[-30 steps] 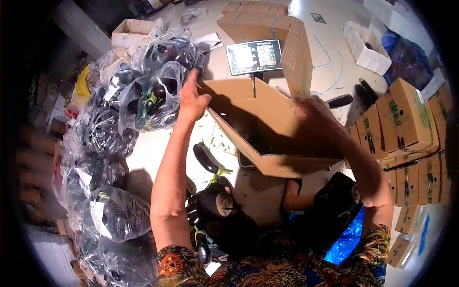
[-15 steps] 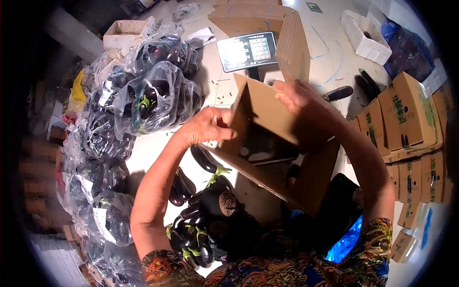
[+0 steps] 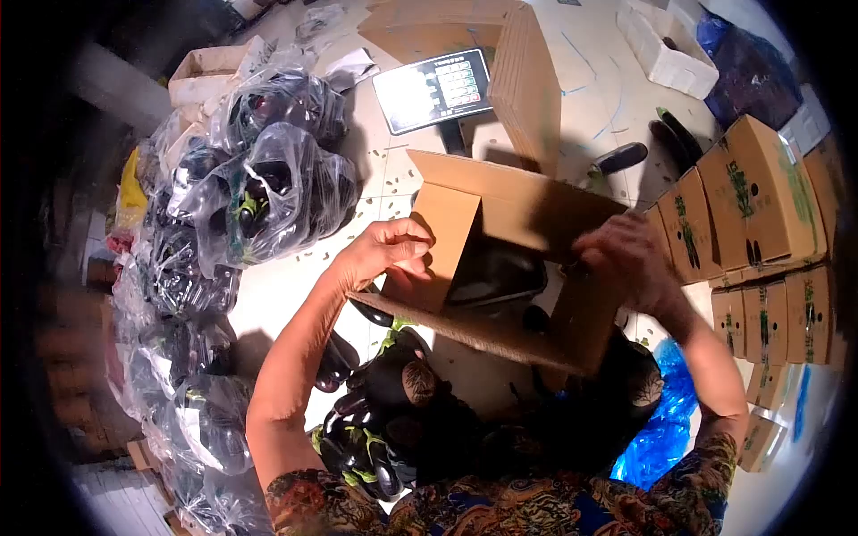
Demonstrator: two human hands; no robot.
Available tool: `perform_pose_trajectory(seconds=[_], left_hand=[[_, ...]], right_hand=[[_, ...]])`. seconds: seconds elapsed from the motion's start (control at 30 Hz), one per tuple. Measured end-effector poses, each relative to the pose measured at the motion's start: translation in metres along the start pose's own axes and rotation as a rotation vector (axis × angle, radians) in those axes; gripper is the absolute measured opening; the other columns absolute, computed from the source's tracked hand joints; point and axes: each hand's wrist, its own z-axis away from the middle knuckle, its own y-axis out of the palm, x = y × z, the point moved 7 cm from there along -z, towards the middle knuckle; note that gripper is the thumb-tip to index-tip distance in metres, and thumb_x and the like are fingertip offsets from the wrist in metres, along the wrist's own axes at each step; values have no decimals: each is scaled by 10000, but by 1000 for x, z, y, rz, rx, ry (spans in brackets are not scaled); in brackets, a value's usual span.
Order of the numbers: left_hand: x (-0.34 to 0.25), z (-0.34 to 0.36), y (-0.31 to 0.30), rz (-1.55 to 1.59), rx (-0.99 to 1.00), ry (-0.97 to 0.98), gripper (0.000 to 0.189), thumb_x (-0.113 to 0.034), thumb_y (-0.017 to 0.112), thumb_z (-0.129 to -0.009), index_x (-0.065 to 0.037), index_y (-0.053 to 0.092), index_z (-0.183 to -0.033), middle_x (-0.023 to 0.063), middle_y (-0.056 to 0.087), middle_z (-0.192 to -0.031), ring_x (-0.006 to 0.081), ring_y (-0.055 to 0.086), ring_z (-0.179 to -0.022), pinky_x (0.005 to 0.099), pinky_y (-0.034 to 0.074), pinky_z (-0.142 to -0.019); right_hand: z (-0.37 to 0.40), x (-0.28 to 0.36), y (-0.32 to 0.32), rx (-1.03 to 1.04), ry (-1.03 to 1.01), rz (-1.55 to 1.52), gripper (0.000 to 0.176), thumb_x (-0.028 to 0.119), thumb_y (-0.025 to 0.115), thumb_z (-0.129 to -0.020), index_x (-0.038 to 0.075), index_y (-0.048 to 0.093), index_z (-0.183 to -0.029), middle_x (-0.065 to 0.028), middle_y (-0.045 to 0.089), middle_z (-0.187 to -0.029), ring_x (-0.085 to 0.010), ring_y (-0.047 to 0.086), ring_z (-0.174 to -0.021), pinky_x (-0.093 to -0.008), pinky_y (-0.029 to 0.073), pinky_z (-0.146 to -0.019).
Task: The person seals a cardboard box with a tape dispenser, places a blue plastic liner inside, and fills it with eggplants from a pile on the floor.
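An unfolded cardboard box [image 3: 536, 207] with its flaps out is held between my hands, above the floor. Through its open middle a dark, flat surface shows. My left hand [image 3: 391, 255] has its fingers curled at the box's left flap. At the right corner my right hand [image 3: 626, 259] is closed on the cardboard, its fingertips partly in shadow. Below the box, several loose eggplants [image 3: 384, 464] with green stems lie by my left knee.
A scale with a lit display [image 3: 433, 89] stands beyond the box, beside folded cardboard [image 3: 527, 85]. Bagged eggplants [image 3: 277, 192] line the left. Printed boxes [image 3: 751, 192] are stacked right, near a white foam box [image 3: 666, 49] and loose eggplants [image 3: 621, 158].
The box has turned and its left flap now spreads outward. My right hand has come down from the far edge to the right corner. My left hand stays on the left side.
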Motion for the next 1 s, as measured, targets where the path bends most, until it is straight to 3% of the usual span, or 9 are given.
perform_pose_trajectory(seconds=[0.17,0.27,0.43,0.53,0.7,0.77,0.83,0.9,1.0], left_hand=[[-13,3,9,-32,7,107,188,-152,551,-954,-41,571,-1104,45,655,-771,184,685,-789,283,531,-669],[-12,16,-2,81,-160,132,276,-243,538,-960,-11,554,-1108,83,657,-823,213,682,-836,287,530,-680],[-4,56,-22,678,-618,542,483,-438,464,-966,8,511,-1145,143,642,-992,271,642,-953,359,526,-804],[-29,75,1,257,-711,697,558,-481,336,-988,1,504,-1212,154,635,-1065,279,617,-1001,389,457,-925],[-44,41,-18,-141,-904,570,516,-406,341,-1000,14,534,-1232,178,659,-1020,239,625,-997,375,473,-883],[-38,18,-27,-203,-963,466,496,-412,353,-1001,-6,534,-1220,223,674,-927,308,662,-911,406,494,-826],[-30,-6,-33,-686,-1063,355,488,-435,363,-997,-23,537,-1192,279,655,-859,423,646,-851,466,489,-773],[-21,-18,-30,-751,-995,324,489,-455,355,-995,-41,536,-1182,303,636,-863,494,598,-850,511,466,-767],[-23,-15,-29,-671,-957,224,545,-499,322,-991,-40,518,-1211,296,639,-894,475,603,-881,497,456,-808]], right_hand=[[-42,16,77,-210,-87,-36,574,287,742,-745,59,540,-1231,-166,512,-1284,-299,480,-1200,-398,408,-967],[-62,14,123,8,-180,127,715,308,743,-734,48,453,-1334,-185,390,-1401,-338,367,-1299,-428,354,-1027],[-56,5,145,116,-253,94,714,320,733,-745,48,452,-1343,-167,396,-1413,-323,364,-1314,-429,321,-1048],[-50,7,153,150,-256,86,732,310,734,-742,54,435,-1360,-162,381,-1428,-316,356,-1326,-409,333,-1038],[-54,3,155,80,-271,127,585,236,680,-797,41,477,-1310,-150,443,-1372,-302,425,-1253,-403,383,-995],[-53,2,148,-5,-275,145,491,188,639,-831,39,498,-1277,-148,482,-1332,-297,465,-1214,-395,404,-977],[-55,2,120,-78,-231,110,406,136,604,-856,37,519,-1241,-137,520,-1295,-289,495,-1189,-384,402,-983],[-51,17,44,-356,-259,233,269,102,566,-884,47,583,-1147,-133,565,-1237,-279,524,-1172,-395,458,-908],[-54,-10,16,-33,115,463,331,235,582,-899,35,562,-1162,-179,583,-1201,-305,576,-1100,-432,493,-831]])
